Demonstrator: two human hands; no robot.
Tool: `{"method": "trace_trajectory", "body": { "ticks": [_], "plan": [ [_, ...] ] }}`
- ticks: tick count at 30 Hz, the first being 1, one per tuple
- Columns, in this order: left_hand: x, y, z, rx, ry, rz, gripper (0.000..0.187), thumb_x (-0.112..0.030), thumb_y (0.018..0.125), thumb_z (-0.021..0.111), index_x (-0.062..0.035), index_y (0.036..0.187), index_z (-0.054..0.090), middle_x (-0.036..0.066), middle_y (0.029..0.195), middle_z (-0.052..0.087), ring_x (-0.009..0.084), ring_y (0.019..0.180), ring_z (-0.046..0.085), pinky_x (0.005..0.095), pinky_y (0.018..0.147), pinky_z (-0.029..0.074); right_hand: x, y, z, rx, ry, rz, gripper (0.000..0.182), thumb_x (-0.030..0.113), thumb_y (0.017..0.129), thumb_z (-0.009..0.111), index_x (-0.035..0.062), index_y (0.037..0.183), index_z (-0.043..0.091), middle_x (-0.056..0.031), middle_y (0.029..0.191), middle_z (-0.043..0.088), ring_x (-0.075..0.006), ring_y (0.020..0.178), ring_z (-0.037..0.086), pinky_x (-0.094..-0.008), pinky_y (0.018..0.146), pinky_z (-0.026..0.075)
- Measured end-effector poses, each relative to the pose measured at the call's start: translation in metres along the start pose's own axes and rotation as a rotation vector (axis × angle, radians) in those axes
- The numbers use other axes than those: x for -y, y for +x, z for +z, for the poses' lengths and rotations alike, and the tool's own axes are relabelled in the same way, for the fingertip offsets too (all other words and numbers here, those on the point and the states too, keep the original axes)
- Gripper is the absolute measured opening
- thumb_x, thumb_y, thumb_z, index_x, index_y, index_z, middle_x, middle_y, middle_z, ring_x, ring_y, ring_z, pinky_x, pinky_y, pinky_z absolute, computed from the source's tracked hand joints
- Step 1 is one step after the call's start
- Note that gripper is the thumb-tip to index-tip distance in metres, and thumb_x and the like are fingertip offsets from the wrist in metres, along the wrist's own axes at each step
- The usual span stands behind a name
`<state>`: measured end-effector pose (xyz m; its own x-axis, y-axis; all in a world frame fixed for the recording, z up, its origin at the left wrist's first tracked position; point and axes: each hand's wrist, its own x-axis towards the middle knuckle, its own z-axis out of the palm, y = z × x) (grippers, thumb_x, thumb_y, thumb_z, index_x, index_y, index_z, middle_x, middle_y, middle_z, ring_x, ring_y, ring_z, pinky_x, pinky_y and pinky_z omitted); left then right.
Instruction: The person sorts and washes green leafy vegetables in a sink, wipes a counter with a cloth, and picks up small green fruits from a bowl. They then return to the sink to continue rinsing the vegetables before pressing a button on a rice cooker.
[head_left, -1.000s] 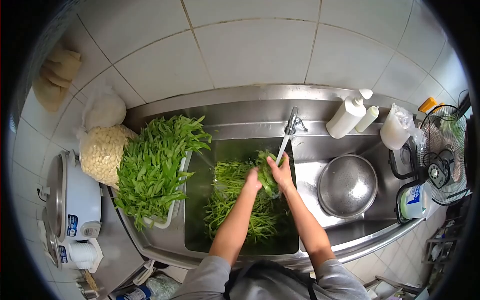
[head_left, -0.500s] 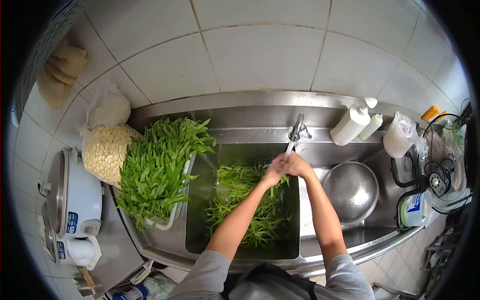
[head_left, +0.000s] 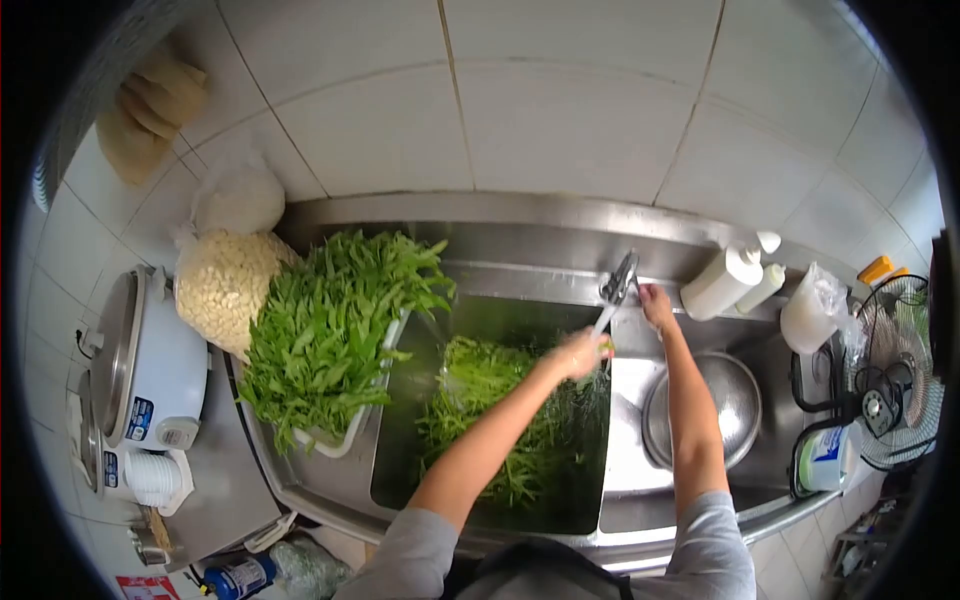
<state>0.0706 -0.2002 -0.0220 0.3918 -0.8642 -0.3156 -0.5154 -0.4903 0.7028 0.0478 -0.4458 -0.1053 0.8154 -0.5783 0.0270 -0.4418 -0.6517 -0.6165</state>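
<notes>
Leafy green stems float in the water of the left sink basin. Over their right side, my left hand is curled at the stream running from the metal tap. A bit of green shows at its fingertips, too small to name. My right hand is beside the tap, its fingers closed at the tap's small side handle. Most of that handle is hidden by the fingers.
A white crate heaped with long green leaves stands left. Beyond it are a bag of pale pieces and a rice cooker. A round metal lid or bowl lies in the right basin, with bottles behind and a fan farther right.
My hands were together under the stream and have come apart. The right hand has moved to the tap's handle; the left stays near the water. The view has shifted slightly.
</notes>
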Motion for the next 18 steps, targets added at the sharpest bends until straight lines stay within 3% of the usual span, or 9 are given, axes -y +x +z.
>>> {"method": "trace_trajectory", "body": {
  "ticks": [2,5,7,9,11,13,15,17,18],
  "plan": [
    [-0.009,-0.012,-0.013,0.039,-0.07,-0.007,0.032,-0.029,0.09,0.046,-0.0096,0.115,0.052,0.017,0.108,0.056,0.0283,0.097,0.056,0.0373,0.086,0.043,-0.031,0.022,0.017,-0.018,0.143,-0.007,0.029,0.023,0.087,0.049,-0.004,0.094,0.056,-0.0096,0.077,0.058,-0.0173,0.07,0.056,-0.0295,0.065,0.045],
    [-0.001,-0.013,-0.014,0.055,-0.091,0.042,0.039,-0.03,0.09,0.046,-0.0053,0.119,0.048,0.019,0.116,0.052,0.0289,0.103,0.054,0.0386,0.088,0.042,0.0,0.025,-0.016,0.101,0.261,0.228,0.024,0.02,0.085,0.052,-0.0024,0.092,0.056,-0.008,0.073,0.055,-0.0145,0.06,0.053,-0.0285,0.055,0.046],
    [0.012,-0.008,-0.004,-0.081,-0.059,0.164,0.046,-0.034,0.09,0.045,-0.0012,0.123,0.044,0.021,0.119,0.05,0.0308,0.105,0.053,0.0403,0.088,0.041,0.021,0.02,-0.03,-0.007,0.605,0.399,0.021,0.016,0.084,0.054,-0.0014,0.095,0.056,-0.009,0.072,0.055,-0.0165,0.055,0.054,-0.0297,0.048,0.047],
    [0.008,-0.007,0.005,-0.22,0.022,0.123,0.045,-0.032,0.09,0.043,0.0017,0.119,0.043,0.023,0.107,0.057,0.0339,0.098,0.056,0.0417,0.088,0.041,0.03,0.007,-0.045,-0.022,0.765,0.431,0.021,0.011,0.083,0.055,-0.0029,0.098,0.056,-0.0122,0.081,0.06,-0.0207,0.063,0.059,-0.0296,0.057,0.051],
    [-0.005,-0.008,0.0,-0.129,0.204,-0.022,0.037,-0.028,0.09,0.04,0.001,0.113,0.043,0.022,0.094,0.061,0.0366,0.089,0.059,0.0435,0.087,0.041,0.026,-0.011,-0.043,-0.074,1.291,0.376,0.027,0.012,0.085,0.053,-0.0041,0.106,0.052,-0.016,0.093,0.057,-0.0203,0.078,0.059,-0.0294,0.067,0.051],
    [0.004,-0.002,0.015,-0.267,0.175,0.022,0.03,-0.025,0.089,0.041,-0.0005,0.107,0.043,0.023,0.085,0.061,0.0398,0.084,0.058,0.0521,0.084,0.038,0.025,-0.04,-0.029,-0.181,1.335,0.172,0.037,0.013,0.087,0.051,-0.0048,0.118,0.043,-0.0185,0.109,0.053,-0.0237,0.097,0.055,-0.0313,0.083,0.046],
    [0.014,-0.002,0.024,-0.654,0.111,0.039,0.034,-0.029,0.09,0.039,0.0002,0.108,0.043,0.024,0.091,0.06,0.0395,0.091,0.056,0.0532,0.088,0.035,0.058,-0.094,0.0,-0.236,0.855,-0.115,0.049,0.017,0.087,0.05,-0.0046,0.128,0.032,-0.0189,0.123,0.046,-0.0275,0.113,0.046,-0.0351,0.097,0.035],
    [0.013,-0.016,0.025,-0.625,-0.202,-0.189,0.04,-0.033,0.091,0.037,0.0028,0.107,0.043,0.026,0.101,0.056,0.04,0.099,0.052,0.05,0.087,0.037,0.098,-0.159,0.028,0.009,0.389,-0.448,0.063,0.02,0.083,0.056,-0.0033,0.133,0.025,-0.0176,0.135,0.035,-0.0296,0.125,0.034,-0.0389,0.103,0.025],
    [0.018,-0.021,0.032,-0.725,-0.517,-0.199,0.044,-0.037,0.09,0.037,0.0035,0.108,0.043,0.027,0.112,0.051,0.0415,0.102,0.049,0.0469,0.085,0.038,0.109,-0.171,0.042,0.034,0.333,-0.558,0.069,0.02,0.079,0.059,-0.0023,0.134,0.024,-0.0179,0.136,0.033,-0.0307,0.126,0.031,-0.0395,0.103,0.024]
  ]
}}
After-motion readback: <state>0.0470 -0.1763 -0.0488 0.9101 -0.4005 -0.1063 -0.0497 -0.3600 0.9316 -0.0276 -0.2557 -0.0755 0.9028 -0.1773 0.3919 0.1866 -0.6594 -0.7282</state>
